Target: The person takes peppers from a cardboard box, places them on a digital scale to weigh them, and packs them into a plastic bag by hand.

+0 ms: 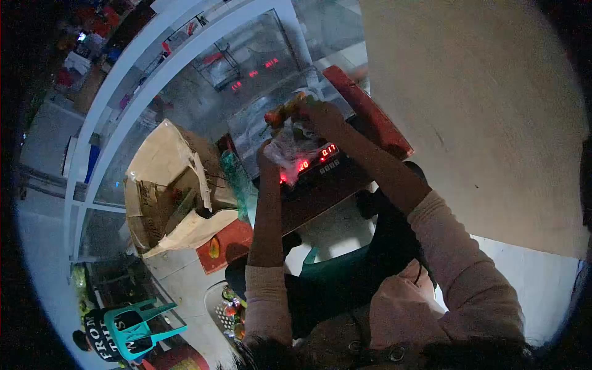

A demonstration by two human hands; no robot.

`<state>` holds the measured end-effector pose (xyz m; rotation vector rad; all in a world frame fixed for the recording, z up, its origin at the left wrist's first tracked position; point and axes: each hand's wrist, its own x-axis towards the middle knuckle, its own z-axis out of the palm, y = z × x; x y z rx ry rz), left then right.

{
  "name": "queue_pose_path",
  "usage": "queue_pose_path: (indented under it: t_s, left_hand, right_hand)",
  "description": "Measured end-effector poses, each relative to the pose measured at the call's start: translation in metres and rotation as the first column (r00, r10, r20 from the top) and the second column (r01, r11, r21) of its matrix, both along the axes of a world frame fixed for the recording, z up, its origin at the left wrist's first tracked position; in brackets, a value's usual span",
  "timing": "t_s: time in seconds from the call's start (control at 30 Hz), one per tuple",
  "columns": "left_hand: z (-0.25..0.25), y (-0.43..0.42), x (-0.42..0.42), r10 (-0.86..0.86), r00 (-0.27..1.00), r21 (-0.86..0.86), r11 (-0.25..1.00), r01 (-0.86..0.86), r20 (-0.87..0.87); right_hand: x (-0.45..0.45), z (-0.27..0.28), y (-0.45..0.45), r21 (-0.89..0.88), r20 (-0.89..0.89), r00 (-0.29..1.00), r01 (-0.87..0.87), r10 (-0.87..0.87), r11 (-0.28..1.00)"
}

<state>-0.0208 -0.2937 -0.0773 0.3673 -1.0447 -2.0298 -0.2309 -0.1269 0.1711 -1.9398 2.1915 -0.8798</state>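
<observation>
Low bench point(370, 110): red-brown, running below and to both sides of the digital scale point(327, 168), which rests on it (display digits lit red). Tiled floor point(174, 279): pale, with visible joints. A white perforated basket point(214, 302) of mixed produce point(231, 311) stands on the floor, as does a teal plastic chair point(161, 333). Red panel point(223, 236): carries one orange-yellow item point(214, 248); its own support is unclear.
</observation>
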Motion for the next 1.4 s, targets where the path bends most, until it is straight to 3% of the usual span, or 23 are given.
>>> queue_pose_path:
  t_s: [0.1,0.2,0.23,0.27,0.3,0.33,0.37,0.43,0.47,0.57,0.63,0.67,0.7,0.73,0.77,0.8,0.87,0.97,1.07,1.17,1.27,1.37,1.4]
  left_hand:
    - [0.093,0.059,-0.007,-0.014,0.987,0.251,0.966,0.055,-0.162]
    - [0.11,0.093,0.016,0.095,0.994,0.175,0.979,-0.104,0.056]
    - [0.121,0.115,0.028,0.125,0.982,0.135,0.98,-0.144,0.14]
    - [0.131,0.14,0.039,0.146,0.962,0.093,0.981,-0.171,0.23]
    - [0.141,0.167,0.053,0.159,0.929,0.032,0.983,-0.18,0.334]
    - [0.145,0.195,0.069,0.149,0.887,-0.032,0.988,-0.15,0.438]
    - [0.149,0.223,0.084,0.145,0.826,-0.097,0.989,-0.11,0.545]
    - [0.143,0.282,0.113,0.15,0.66,-0.218,0.976,0.021,0.736]
    - [0.134,0.308,0.127,0.171,0.565,-0.27,0.958,0.096,0.807]
    - [0.103,0.362,0.149,0.303,0.3,-0.386,0.88,0.277,0.905]
    - [0.104,0.372,0.144,0.344,0.234,-0.404,0.863,0.302,0.91]
    - [0.117,0.371,0.136,0.306,0.243,-0.369,0.886,0.281,0.92]
    - [0.117,0.369,0.133,0.264,0.363,-0.353,0.912,0.207,0.894]
    - [0.113,0.364,0.129,0.229,0.48,-0.329,0.935,0.135,0.847]
    - [0.108,0.362,0.13,0.273,0.516,-0.397,0.907,0.145,0.812]
    - [0.103,0.359,0.129,0.315,0.551,-0.463,0.873,0.151,0.773]
    - [0.088,0.36,0.136,0.531,0.496,-0.715,0.619,0.325,0.686]
    - [0.046,0.36,0.149,0.534,0.074,-0.514,0.754,0.409,0.843]
    - [0.112,0.368,0.132,0.433,0.32,-0.52,0.808,0.277,0.843]
    - [0.056,0.36,0.142,0.49,0.353,-0.58,0.784,0.222,0.797]
    - [0.075,0.359,0.138,0.35,0.398,-0.484,0.818,0.311,0.848]
    - [0.083,0.358,0.137,0.507,0.11,-0.461,0.645,0.61,0.855]
    - [0.075,0.357,0.14,0.473,0.187,-0.497,0.703,0.508,0.861]
  right_hand:
    - [-0.007,-0.014,0.005,-0.141,-0.019,0.999,-0.039,0.037,0.989]
    - [-0.022,-0.016,0.019,-0.354,0.263,0.947,-0.082,0.183,0.932]
    - [-0.026,-0.011,0.031,-0.313,0.55,0.798,-0.076,0.246,0.947]
    - [-0.029,0.0,0.05,-0.272,0.781,0.564,-0.081,0.269,0.959]
    - [-0.034,-0.005,0.066,-0.284,0.864,0.413,-0.069,0.287,0.956]
    - [-0.039,-0.011,0.083,-0.296,0.921,0.25,-0.046,0.298,0.954]
    - [-0.048,-0.037,0.098,-0.352,0.911,0.232,0.003,0.342,0.936]
    - [-0.049,-0.043,0.143,-0.315,0.941,-0.134,-0.007,0.312,0.949]
    - [-0.04,-0.03,0.172,-0.245,0.869,-0.462,-0.097,0.175,0.965]
    - [-0.019,-0.032,0.212,-0.194,0.846,-0.51,-0.016,0.159,0.981]
    - [0.003,0.009,0.23,-0.352,0.91,-0.274,-0.121,0.31,0.928]
    - [0.006,0.016,0.233,-0.35,0.916,-0.263,-0.155,0.303,0.924]
    - [0.008,0.023,0.237,-0.347,0.921,-0.251,-0.19,0.296,0.918]
    - [0.007,0.014,0.235,-0.281,0.917,-0.345,-0.199,0.201,0.939]
    - [0.006,0.004,0.232,-0.215,0.895,-0.433,-0.214,0.105,0.953]
    - [0.003,-0.013,0.228,-0.175,0.898,-0.435,-0.211,0.067,0.962]
    - [-0.003,-0.043,0.222,-0.088,0.897,-0.441,-0.201,-0.01,0.976]
    - [0.006,-0.026,0.226,-0.106,0.954,-0.297,-0.226,0.035,0.968]
    - [0.006,-0.021,0.225,-0.199,0.937,-0.33,-0.242,0.112,0.95]
    - [-0.001,-0.005,0.195,-0.235,0.952,-0.236,-0.152,0.196,0.96]
    - [-0.004,-0.001,0.141,-0.443,0.861,0.281,0.011,0.423,0.896]
    - [0.0,0.004,0.1,-0.331,0.75,0.6,-0.023,0.277,0.943]
    - [0.003,0.007,0.089,-0.439,0.54,0.786,-0.041,0.299,0.898]
